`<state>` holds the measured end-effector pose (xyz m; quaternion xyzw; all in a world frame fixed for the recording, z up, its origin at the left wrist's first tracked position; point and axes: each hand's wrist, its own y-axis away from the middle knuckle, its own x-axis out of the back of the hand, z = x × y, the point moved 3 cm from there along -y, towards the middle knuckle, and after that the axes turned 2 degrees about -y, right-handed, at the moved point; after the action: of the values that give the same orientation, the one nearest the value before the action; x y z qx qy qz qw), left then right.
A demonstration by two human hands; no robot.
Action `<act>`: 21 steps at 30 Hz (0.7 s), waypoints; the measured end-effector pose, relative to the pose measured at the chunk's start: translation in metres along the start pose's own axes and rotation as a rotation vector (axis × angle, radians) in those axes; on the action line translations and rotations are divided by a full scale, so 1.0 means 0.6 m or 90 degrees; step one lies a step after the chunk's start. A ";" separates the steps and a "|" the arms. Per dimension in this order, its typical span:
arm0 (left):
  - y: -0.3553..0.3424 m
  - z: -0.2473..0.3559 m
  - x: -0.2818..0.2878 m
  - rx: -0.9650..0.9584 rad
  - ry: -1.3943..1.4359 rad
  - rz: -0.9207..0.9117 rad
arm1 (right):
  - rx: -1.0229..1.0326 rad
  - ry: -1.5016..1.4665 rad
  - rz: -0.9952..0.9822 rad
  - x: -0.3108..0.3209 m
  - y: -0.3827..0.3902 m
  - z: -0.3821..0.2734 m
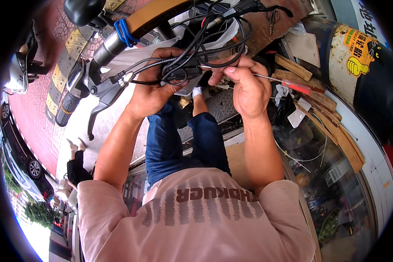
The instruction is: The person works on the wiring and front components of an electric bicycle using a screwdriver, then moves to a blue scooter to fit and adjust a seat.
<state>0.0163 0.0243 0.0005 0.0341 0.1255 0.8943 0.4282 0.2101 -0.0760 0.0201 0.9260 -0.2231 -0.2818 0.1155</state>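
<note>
My left hand (149, 98) is closed around a small black part (183, 73) among a bundle of black cables (199, 41). What exactly the part is I cannot make out. My right hand (252, 89) pinches the thin shaft of a screwdriver (295, 86) with a red, see-through handle. The handle points away to the right, and the shaft runs left through my fingers to the black part. Just beyond my left hand are a handlebar (107, 51), its brake lever (101, 108) and a black grip (67, 108). A blue tie (125, 33) is wound round the bar.
Wooden strips (332, 113) and a black bag (286, 105) lie to the right, near a rusty drum (343, 46). Pliers (273, 19) lie on a brown board at the far right. A glass-topped case (327, 187) holds loose items. Another person's leg (77, 161) shows at left.
</note>
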 end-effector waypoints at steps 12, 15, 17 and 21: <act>-0.001 -0.004 -0.004 0.011 0.026 0.008 | 0.011 0.091 -0.018 -0.009 0.003 -0.007; -0.002 -0.003 -0.007 0.019 0.042 0.014 | -0.007 0.089 -0.010 -0.006 0.004 -0.006; -0.003 -0.003 -0.007 0.037 0.058 0.016 | 0.002 0.091 -0.016 -0.006 0.003 -0.008; -0.004 -0.007 -0.009 0.024 0.079 0.018 | 0.003 0.063 -0.002 0.005 0.001 -0.008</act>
<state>0.0208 0.0207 -0.0039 -0.0120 0.1680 0.8980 0.4065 0.2146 -0.0777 0.0229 0.9394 -0.2165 -0.2355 0.1235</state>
